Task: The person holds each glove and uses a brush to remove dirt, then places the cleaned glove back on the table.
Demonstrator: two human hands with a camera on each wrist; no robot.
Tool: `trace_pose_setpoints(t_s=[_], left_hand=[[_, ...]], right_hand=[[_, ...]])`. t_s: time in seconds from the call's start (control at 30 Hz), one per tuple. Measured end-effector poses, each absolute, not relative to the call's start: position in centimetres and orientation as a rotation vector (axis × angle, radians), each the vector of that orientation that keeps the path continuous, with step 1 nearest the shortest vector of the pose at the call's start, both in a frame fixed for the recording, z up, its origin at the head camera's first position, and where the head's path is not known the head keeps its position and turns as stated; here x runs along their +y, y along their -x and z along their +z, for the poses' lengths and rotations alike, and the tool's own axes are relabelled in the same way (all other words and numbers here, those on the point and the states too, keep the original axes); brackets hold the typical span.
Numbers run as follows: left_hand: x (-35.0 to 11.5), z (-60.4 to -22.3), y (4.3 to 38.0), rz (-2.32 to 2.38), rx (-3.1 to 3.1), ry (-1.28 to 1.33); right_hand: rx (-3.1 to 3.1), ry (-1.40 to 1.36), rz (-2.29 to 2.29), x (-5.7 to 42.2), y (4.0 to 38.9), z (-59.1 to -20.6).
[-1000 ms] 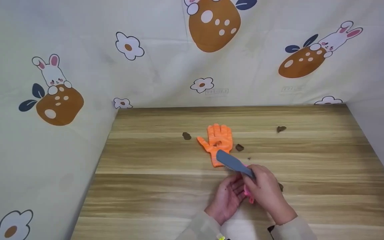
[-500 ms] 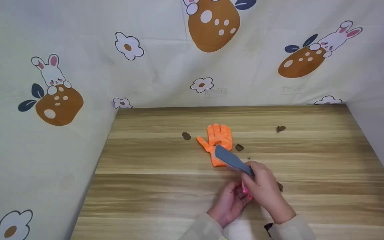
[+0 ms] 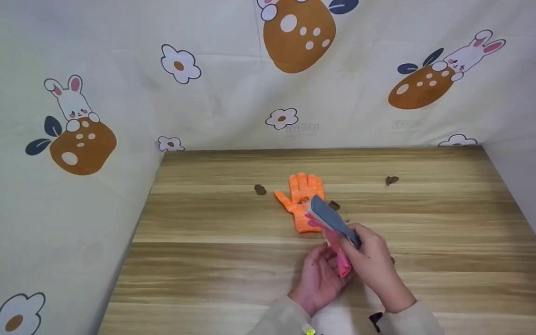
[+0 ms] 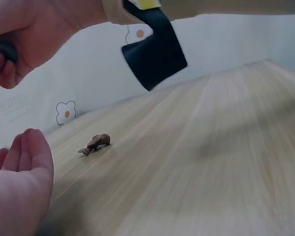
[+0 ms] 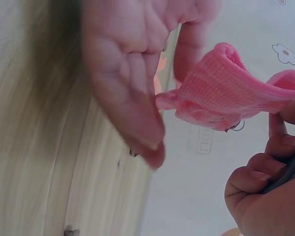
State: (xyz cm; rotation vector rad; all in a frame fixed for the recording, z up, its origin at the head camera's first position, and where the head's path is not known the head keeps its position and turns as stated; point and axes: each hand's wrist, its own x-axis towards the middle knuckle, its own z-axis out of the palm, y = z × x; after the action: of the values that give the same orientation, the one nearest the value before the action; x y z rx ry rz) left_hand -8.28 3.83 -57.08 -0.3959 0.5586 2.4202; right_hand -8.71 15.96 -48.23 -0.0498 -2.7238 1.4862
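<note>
My right hand point(image 3: 374, 263) grips the handle of a blue-grey brush point(image 3: 331, 217), its pale bristles facing left. The same hand pinches the cuff edge of a pink knit glove point(image 5: 216, 93), which hangs below the brush. Palm up, my left hand point(image 3: 321, 281) lies beside the glove, its fingers extended in the right wrist view. One glove finger overlaps the left fingers point(image 5: 137, 108) there. Beyond the brush, an orange glove point(image 3: 301, 223) lies flat on the table with a dark smear on its palm. The brush head overlaps it in the head view.
Brown clumps lie scattered on the wood-grain table point(image 3: 193, 260): one clump point(image 3: 260, 189) left of the orange glove, another point(image 3: 391, 180) at the back right. A patterned cloth wall point(image 3: 221, 107) encloses the back and sides. A black strap point(image 4: 157, 54) hangs from the right wrist.
The brush head has shifted right and slightly away and turned, so its bristles now show. More of the pink glove has come into view beneath it. The left hand stays nearly in place.
</note>
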Motion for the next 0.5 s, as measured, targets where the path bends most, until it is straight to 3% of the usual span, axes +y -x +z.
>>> trace_pose_setpoints(t_s=[0.5], left_hand=[[2.8,-56.6,9.2,2.550,0.515,0.431]], right_hand=[[-2.665,0.069,1.402,17.2,8.7,-49.4]])
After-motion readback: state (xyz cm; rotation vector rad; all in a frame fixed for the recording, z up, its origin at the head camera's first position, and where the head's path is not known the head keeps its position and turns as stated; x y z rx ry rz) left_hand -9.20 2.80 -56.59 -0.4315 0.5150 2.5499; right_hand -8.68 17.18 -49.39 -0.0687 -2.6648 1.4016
